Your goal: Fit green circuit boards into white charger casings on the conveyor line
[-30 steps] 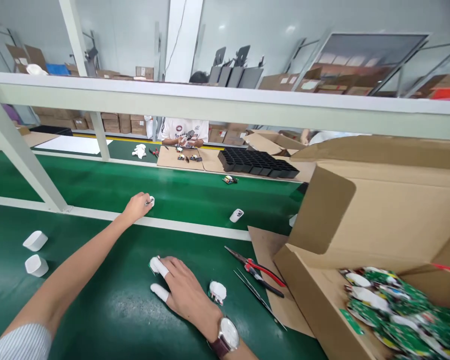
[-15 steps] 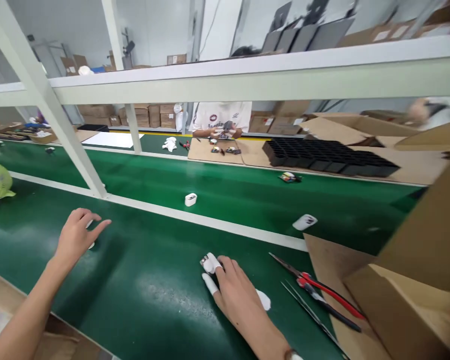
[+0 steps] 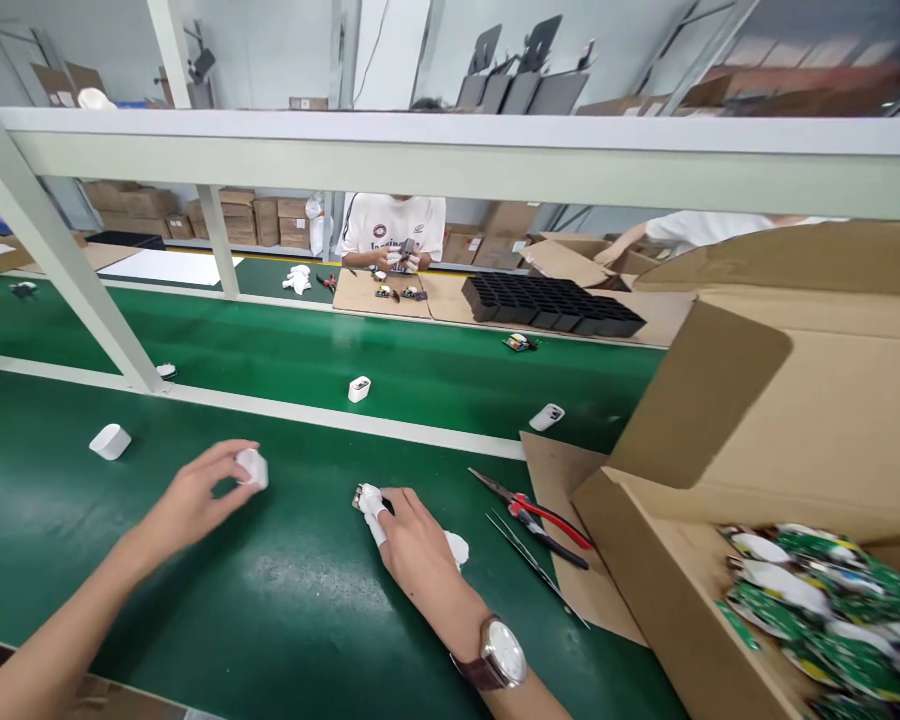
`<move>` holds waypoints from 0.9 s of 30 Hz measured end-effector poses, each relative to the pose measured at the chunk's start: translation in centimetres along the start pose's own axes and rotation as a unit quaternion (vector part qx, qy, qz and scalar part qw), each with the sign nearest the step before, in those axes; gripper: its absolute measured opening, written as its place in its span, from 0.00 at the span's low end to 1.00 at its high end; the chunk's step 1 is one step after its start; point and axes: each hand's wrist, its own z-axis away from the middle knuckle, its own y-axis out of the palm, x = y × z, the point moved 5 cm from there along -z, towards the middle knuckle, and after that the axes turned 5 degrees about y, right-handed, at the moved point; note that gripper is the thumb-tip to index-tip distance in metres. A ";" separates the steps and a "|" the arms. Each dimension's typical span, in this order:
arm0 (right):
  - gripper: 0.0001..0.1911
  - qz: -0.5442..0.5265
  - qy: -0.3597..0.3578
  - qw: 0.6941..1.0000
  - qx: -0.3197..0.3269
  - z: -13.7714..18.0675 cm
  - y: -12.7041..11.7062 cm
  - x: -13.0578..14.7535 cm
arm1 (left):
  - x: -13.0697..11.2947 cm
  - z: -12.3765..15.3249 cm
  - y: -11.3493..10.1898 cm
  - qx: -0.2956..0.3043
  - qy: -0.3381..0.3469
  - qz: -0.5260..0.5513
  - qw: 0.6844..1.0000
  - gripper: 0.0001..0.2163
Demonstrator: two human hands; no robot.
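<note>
My left hand (image 3: 195,500) pinches a small white plastic housing (image 3: 253,469) between thumb and fingers, just above the green table. A similar white housing (image 3: 110,441) stands on the table to its left. White finger covers sit on the thumb and forefinger of my right hand (image 3: 424,550). Its fingertips close on a small part with metal contacts (image 3: 358,496), mostly hidden by the fingers. Beside that hand lies a flat white piece (image 3: 457,547), partly covered. Red-and-black long-nose pliers (image 3: 529,512) and metal tweezers (image 3: 532,565) lie to the right.
An open cardboard box (image 3: 630,590) at right holds several green circuit boards (image 3: 855,640). White housings (image 3: 359,389) stand on the green belt (image 3: 285,350) beyond a pale rail. A co-worker (image 3: 394,225) sits opposite, near a black divided tray (image 3: 555,303). A shelf beam (image 3: 450,165) crosses overhead.
My left hand has moved right, toward my right hand, now with a white housing in its grip. My right thumb and forefinger have closed together. The view has turned right, showing the box of boards.
</note>
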 end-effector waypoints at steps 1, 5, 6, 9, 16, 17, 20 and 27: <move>0.16 0.001 0.004 1.000 -0.006 0.1 0.0 0.0 | -1.2 -1.1 1.9 0.024 0.022 0.037 0.999 0.07; 0.15 -0.012 0.001 1.000 -0.021 0.0 -0.4 0.0 | -3.1 -3.1 8.5 0.098 0.031 0.117 0.988 0.08; 0.15 -0.023 -0.001 0.999 -0.025 -0.1 -0.7 0.1 | -3.0 -3.1 9.7 0.106 0.012 0.126 0.986 0.14; 0.14 -0.087 0.015 0.994 -0.059 -0.7 -2.4 0.6 | -2.2 -2.3 11.6 0.105 -0.048 0.152 0.982 0.24; 0.26 -0.166 -0.029 0.981 -0.092 -1.0 -5.4 2.9 | -2.7 -0.8 11.8 0.084 -0.016 0.147 0.985 0.29; 0.26 -0.157 -0.032 0.983 -0.087 -0.9 -5.3 3.0 | -2.9 -0.8 11.8 0.083 0.000 0.143 0.986 0.29; 0.27 -0.137 -0.037 0.987 -0.072 -0.5 -4.8 2.8 | -3.2 -0.6 11.8 0.077 0.033 0.138 0.987 0.29; 0.22 -0.133 -0.056 0.988 -0.060 -0.5 -4.8 3.1 | -3.2 -0.5 11.7 0.078 0.044 0.128 0.988 0.28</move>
